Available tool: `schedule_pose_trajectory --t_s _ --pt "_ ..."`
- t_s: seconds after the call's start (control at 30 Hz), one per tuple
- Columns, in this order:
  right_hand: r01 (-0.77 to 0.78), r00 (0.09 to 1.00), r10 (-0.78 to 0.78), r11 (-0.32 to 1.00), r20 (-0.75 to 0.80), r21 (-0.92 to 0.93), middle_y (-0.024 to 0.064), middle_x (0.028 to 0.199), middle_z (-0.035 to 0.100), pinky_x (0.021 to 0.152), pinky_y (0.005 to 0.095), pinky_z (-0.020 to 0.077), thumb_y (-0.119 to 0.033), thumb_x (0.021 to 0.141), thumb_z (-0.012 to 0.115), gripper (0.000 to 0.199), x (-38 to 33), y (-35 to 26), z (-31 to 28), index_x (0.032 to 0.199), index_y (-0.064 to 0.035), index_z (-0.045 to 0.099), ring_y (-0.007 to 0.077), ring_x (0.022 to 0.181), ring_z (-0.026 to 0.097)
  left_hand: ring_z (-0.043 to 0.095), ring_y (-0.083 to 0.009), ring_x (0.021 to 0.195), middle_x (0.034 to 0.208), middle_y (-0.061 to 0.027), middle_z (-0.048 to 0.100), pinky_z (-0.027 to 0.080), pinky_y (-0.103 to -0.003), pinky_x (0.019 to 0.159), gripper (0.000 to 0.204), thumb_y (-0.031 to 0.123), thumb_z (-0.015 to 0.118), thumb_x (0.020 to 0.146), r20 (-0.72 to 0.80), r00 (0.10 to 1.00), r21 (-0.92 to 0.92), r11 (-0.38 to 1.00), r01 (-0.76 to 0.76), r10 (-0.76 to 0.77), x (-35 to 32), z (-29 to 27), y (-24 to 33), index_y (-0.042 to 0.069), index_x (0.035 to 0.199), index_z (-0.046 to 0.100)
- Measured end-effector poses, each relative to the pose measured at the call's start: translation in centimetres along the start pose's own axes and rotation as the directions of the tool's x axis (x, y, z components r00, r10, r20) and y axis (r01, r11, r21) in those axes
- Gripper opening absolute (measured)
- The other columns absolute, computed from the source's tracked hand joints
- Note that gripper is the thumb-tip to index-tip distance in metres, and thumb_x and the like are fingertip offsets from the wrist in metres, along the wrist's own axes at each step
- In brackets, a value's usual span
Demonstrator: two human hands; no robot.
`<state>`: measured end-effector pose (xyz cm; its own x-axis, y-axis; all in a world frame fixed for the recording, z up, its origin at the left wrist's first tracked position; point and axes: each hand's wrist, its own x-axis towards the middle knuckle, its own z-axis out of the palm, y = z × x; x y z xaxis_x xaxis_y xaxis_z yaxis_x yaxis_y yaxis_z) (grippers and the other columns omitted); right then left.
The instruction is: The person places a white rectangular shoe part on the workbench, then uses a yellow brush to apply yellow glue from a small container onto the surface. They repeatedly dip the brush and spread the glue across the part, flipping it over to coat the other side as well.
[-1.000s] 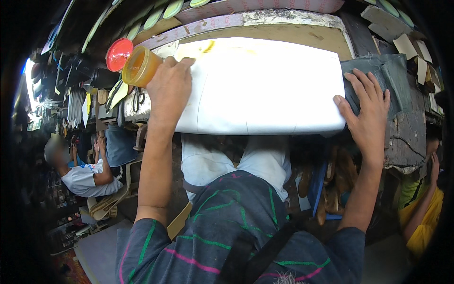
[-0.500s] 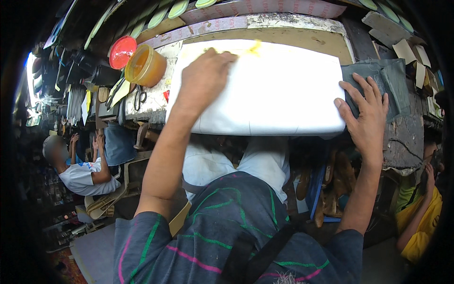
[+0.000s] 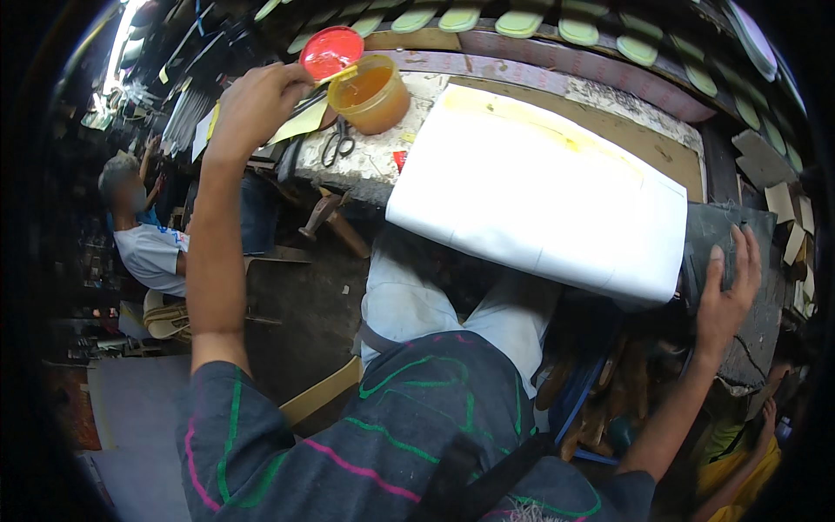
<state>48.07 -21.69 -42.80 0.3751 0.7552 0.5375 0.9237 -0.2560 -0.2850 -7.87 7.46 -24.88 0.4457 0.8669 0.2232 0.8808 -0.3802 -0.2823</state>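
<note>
the left hand (image 3: 257, 106) is closed on a thin yellow applicator (image 3: 336, 76), its far end over the rim of a round tub (image 3: 376, 109) of amber paste, with a red lid (image 3: 331, 50) just behind. the white sheet (image 3: 539, 209) lies slantwise across the worktop (image 3: 426, 85), its near edge reaching out over the person's lap. yellow paste runs in an uneven band along the sheet's far side, thickest about the middle and paler toward both ends; nearer the person the surface looks white, with a few faint drawn lines. judging by that, the coating seems only partly done: a far strip is covered, the broad near part looks bare, though glare on the white could hide a thin film. the right hand (image 3: 729, 291) is open and grips nothing, its fingers spread on a dark grey sheet (image 3: 735, 224) just beside the white one's right end. scissors (image 3: 337, 144) rest near the tub, and a hammer (image 3: 322, 215) shows below the worktop's left edge. pale green insoles (image 3: 578, 31) line the back, and a co-worker in a light shirt (image 3: 150, 258) sits off to the left.
</note>
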Motion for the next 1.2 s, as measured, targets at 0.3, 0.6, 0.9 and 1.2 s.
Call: schedule_pose_trajectory --t_s 0.3,0.6,0.9,1.2 --pt "-0.382 0.908 0.363 0.923 0.209 0.055 0.0252 0.149 0.063 0.121 0.0432 0.0399 -0.033 0.102 0.076 0.064 1.3 7.3 -2.0 0.157 -0.0073 0.057 0.0339 0.141 0.058 0.076 -0.0343 0.1 0.106 -0.0111 0.08 0.06 -0.05 0.086 0.023 0.03 0.069 0.099 0.309 0.941 0.014 0.988 -0.152 0.14 4.8 3.5 -1.3 0.019 0.116 0.081" --pt "-0.429 0.899 0.438 0.88 0.001 0.205 0.0195 0.146 0.066 0.116 0.0375 0.0445 -0.039 0.1 0.08 0.064 5.2 14.5 -2.8 0.15 -0.0016 0.064 0.0265 0.133 0.062 0.06 -0.0065 0.086 0.096 0.0025 0.067 0.051 -0.026 0.076 0.031 0.024 0.069 0.107 0.068 0.997 -0.665 0.743 0.074 -0.037 1.7 2.0 -7.1 0.011 0.135 0.073" --pt "-0.185 0.922 0.318 0.863 -0.222 0.47 0.0152 0.138 0.068 0.109 0.0347 0.0503 -0.023 0.105 0.076 0.052 6.2 9.5 -5.1 0.148 0.0022 0.061 0.0219 0.125 0.066 0.048 0.0003 0.069 0.088 0.0067 0.066 0.035 -0.019 0.058 0.034 0.029 0.067 0.105 0.317 0.947 -0.827 0.471 0.307 -0.06 -3.0 0.4 -7.1 0.008 0.13 0.076" --pt "-0.121 0.933 0.199 0.958 -0.299 0.259 0.0222 0.137 0.069 0.112 0.0407 0.0494 -0.022 0.104 0.073 0.044 6.7 12.0 0.8 0.144 -0.0045 0.066 0.0316 0.128 0.065 0.055 -0.0036 0.077 0.093 0.0015 0.068 0.042 -0.02 0.064 0.033 0.021 0.067 0.103 0.305 0.946 -0.896 0.369 0.246 0.11 -4.3 -0.9 -0.2 0.005 0.13 0.076"
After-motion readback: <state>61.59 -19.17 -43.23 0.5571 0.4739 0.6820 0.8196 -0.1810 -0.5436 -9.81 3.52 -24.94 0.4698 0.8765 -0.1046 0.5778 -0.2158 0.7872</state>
